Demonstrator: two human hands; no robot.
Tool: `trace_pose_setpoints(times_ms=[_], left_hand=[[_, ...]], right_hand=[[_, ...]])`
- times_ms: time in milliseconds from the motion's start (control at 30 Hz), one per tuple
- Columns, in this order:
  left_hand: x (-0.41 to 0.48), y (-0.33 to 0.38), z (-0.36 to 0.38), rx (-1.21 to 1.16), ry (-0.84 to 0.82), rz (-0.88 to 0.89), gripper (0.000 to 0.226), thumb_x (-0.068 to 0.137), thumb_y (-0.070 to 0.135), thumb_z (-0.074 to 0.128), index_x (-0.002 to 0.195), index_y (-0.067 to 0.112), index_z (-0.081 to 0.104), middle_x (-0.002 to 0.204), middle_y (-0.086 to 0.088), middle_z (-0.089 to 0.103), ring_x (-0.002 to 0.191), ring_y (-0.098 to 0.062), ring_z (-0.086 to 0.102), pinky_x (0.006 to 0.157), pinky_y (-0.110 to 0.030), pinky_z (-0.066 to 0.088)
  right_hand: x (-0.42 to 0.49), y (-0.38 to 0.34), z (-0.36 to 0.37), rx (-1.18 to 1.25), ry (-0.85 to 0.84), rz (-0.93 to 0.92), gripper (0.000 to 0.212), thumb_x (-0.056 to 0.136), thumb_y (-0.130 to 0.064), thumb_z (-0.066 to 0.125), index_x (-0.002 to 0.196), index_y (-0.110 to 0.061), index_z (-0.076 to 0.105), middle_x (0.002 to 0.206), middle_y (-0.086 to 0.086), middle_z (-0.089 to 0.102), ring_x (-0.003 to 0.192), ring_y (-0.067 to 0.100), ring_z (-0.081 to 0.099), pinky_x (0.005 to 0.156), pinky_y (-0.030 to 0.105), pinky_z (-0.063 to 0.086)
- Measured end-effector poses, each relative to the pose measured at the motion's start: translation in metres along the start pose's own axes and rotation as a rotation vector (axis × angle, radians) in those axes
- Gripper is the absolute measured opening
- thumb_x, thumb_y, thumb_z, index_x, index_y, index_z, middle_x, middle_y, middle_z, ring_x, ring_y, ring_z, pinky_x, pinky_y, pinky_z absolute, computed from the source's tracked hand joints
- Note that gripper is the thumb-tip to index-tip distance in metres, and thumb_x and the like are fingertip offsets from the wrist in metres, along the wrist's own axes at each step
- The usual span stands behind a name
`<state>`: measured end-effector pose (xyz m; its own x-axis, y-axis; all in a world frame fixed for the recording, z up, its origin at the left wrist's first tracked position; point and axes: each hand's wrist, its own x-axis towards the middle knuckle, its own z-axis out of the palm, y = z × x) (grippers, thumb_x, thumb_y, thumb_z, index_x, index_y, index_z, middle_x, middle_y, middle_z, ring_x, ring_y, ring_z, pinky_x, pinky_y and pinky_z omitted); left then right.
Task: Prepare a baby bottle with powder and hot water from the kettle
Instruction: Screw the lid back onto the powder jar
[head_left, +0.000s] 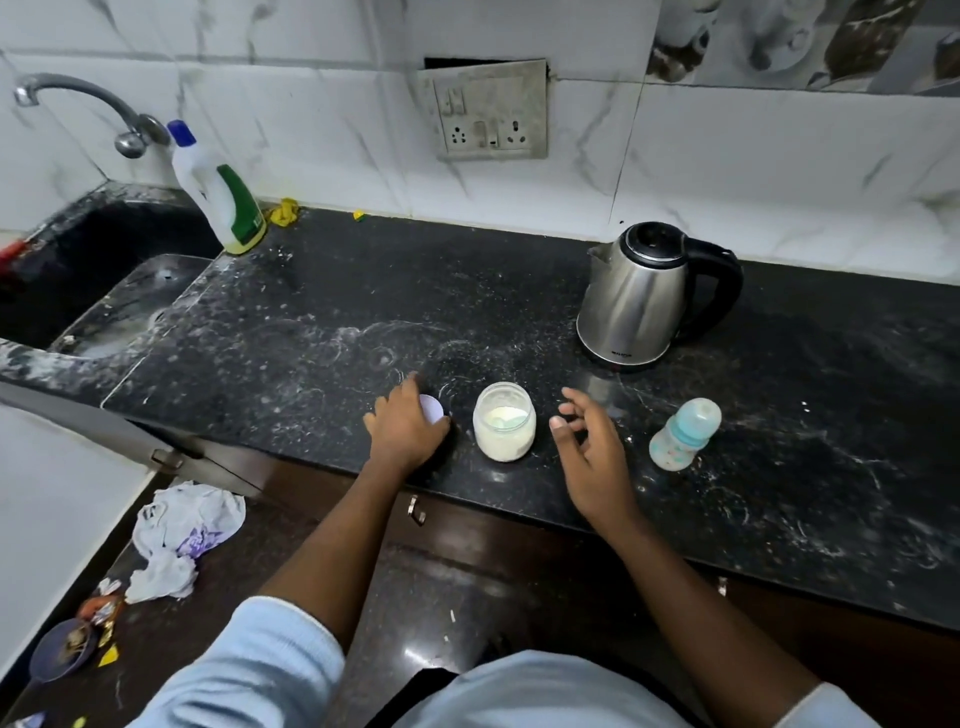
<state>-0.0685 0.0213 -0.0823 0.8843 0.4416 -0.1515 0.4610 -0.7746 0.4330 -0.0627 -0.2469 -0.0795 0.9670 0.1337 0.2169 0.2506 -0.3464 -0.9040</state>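
Upright on the black speckled stone counter (322, 312), near its front edge and right of centre: small translucent baby bottle (684, 434) with pale blue collar and domed cap, cap fitted.

Left of the baby bottle and clear of it: right hand (592, 452), over the counter, fingers spread and loosely bent, nothing held.

Left of the right hand: clear round jar (504, 422), uncovered, part filled with white powder, upright, touched by neither hand.

Just left of the jar: left hand (408, 428), palm down, fingers curled over a round white lid (432, 409) on the counter, only the lid's right edge visible.

Behind the baby bottle, well apart, toward the wall: brushed steel electric kettle (652, 296) with black lid and black handle, lid closed, spout to the left.

On the marble-pattern tiled wall: grey socket plate (488, 111).

At the far left: dark sink (78, 270), curved metal tap (78, 98), and a leaning white plastic detergent bottle (218, 197) with blue cap and green label.

On the floor: crumpled white plastic bag (182, 530).
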Motion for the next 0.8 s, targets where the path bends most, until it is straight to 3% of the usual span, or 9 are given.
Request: trace_pose_setpoints(times_ms=[100,167,267,367,500,567,633,700,800], left_hand=[[-0.011,0.009,-0.015,-0.365,0.181,-0.01,0.094,0.081,0.049,0.078,0.159,0.015,0.038,0.151,-0.011,0.057,0.139,-0.036,0.051,0.118,-0.053,0.04],[-0.026,0.024,-0.029,-0.735,0.225,0.016,0.09,0.079,0.047,0.077,0.156,0.018,0.041,0.144,-0.009,0.062,0.13,-0.024,0.061,0.113,-0.046,0.049],[-0.055,0.049,-0.046,-1.079,0.093,0.222,0.087,0.08,0.036,0.084,0.154,0.025,0.039,0.132,-0.006,0.067,0.117,-0.016,0.068,0.101,-0.036,0.058],[-0.074,0.069,-0.05,-1.153,-0.021,0.382,0.093,0.08,0.024,0.087,0.157,0.022,0.036,0.136,-0.009,0.066,0.126,-0.026,0.066,0.104,-0.034,0.056],[-0.073,0.078,-0.048,-1.14,-0.113,0.488,0.099,0.079,-0.002,0.087,0.16,0.01,0.032,0.143,-0.017,0.061,0.134,-0.029,0.062,0.112,-0.037,0.052],[-0.067,0.074,-0.048,-1.077,-0.168,0.525,0.105,0.077,-0.002,0.088,0.163,0.013,0.029,0.15,-0.012,0.058,0.14,-0.024,0.057,0.116,-0.036,0.048],[-0.057,0.066,-0.048,-0.935,-0.219,0.545,0.118,0.076,0.018,0.096,0.166,0.029,0.022,0.162,0.001,0.046,0.152,-0.012,0.042,0.123,-0.031,0.038],[-0.048,0.055,-0.045,-0.779,-0.265,0.484,0.129,0.067,0.044,0.099,0.165,0.044,0.015,0.169,0.013,0.031,0.157,-0.001,0.026,0.127,-0.031,0.028],[-0.037,0.039,-0.026,-0.557,-0.227,0.346,0.135,0.061,0.048,0.101,0.167,0.03,0.02,0.169,0.006,0.029,0.156,-0.01,0.025,0.129,-0.044,0.027]], right_hand=[[0.009,-0.019,0.0,0.101,0.008,0.022,0.035,0.102,-0.03,0.063,0.137,-0.024,0.061,0.112,-0.004,0.067,0.096,0.016,0.066,0.09,0.047,0.057],[0.016,-0.04,-0.001,0.205,-0.084,0.064,0.034,0.098,-0.042,0.062,0.131,-0.035,0.062,0.11,-0.008,0.069,0.092,0.012,0.067,0.08,0.038,0.058],[0.026,-0.069,0.0,0.286,-0.34,0.142,0.037,0.104,-0.035,0.062,0.139,-0.046,0.056,0.134,-0.001,0.065,0.091,0.01,0.07,0.073,0.03,0.058],[0.035,-0.089,0.0,0.393,-0.505,0.195,0.048,0.107,-0.025,0.056,0.154,-0.03,0.047,0.141,0.006,0.063,0.1,0.014,0.069,0.082,0.038,0.061],[0.041,-0.096,-0.011,0.545,-0.499,0.263,0.052,0.104,-0.016,0.061,0.154,-0.026,0.049,0.127,0.011,0.072,0.104,0.019,0.067,0.089,0.036,0.06],[0.045,-0.094,-0.017,0.513,-0.498,0.252,0.057,0.102,-0.01,0.065,0.154,-0.027,0.048,0.125,0.009,0.07,0.099,0.018,0.068,0.087,0.031,0.059],[0.051,-0.093,-0.021,0.307,-0.448,0.166,0.062,0.098,-0.013,0.072,0.153,-0.03,0.049,0.127,0.005,0.06,0.1,0.015,0.066,0.092,0.033,0.058],[0.06,-0.089,-0.026,-0.057,-0.396,0.046,0.07,0.093,-0.024,0.078,0.154,-0.037,0.047,0.131,-0.001,0.047,0.117,0.015,0.058,0.105,0.039,0.051],[0.068,-0.088,-0.025,-0.437,-0.515,-0.065,0.076,0.088,-0.032,0.074,0.155,-0.045,0.04,0.141,-0.005,0.036,0.133,0.019,0.043,0.103,0.035,0.041]])
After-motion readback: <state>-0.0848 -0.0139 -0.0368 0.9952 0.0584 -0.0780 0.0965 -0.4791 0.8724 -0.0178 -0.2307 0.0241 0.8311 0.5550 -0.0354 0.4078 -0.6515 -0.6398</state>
